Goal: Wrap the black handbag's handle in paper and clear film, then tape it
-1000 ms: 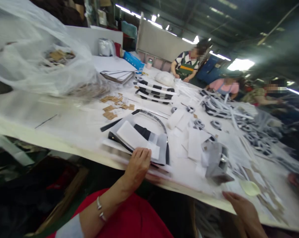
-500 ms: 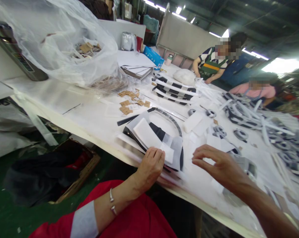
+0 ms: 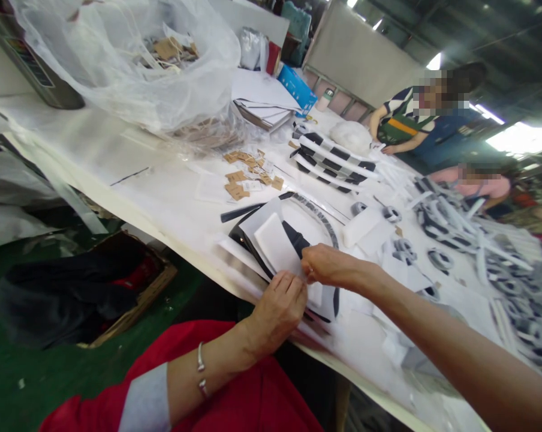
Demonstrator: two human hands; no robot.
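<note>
Near the table's front edge lies a black bag (image 3: 295, 237) with a curved handle (image 3: 318, 211) that looks wrapped in film. A white foam sheet (image 3: 273, 240) and thin white paper (image 3: 261, 217) lie over it. My left hand (image 3: 282, 303) has its fingers closed together on the lower edge of the foam sheet. My right hand (image 3: 322, 264) is closed beside it, over the bag and against the foam sheet's right side. Whatever its fingers grip is hidden.
Brown cardboard tags (image 3: 239, 187) lie behind the bag, with a large clear plastic bag (image 3: 131, 78) at back left. Checkered wrapped pieces (image 3: 336, 162) and rolled strips (image 3: 439, 259) cover the right. Two people work across the table. An open carton (image 3: 163, 279) stands on the floor.
My right hand has moved left from over the table onto the bag, and its fingers have closed. My left hand stays at the foam sheet. The view has shifted slightly.
</note>
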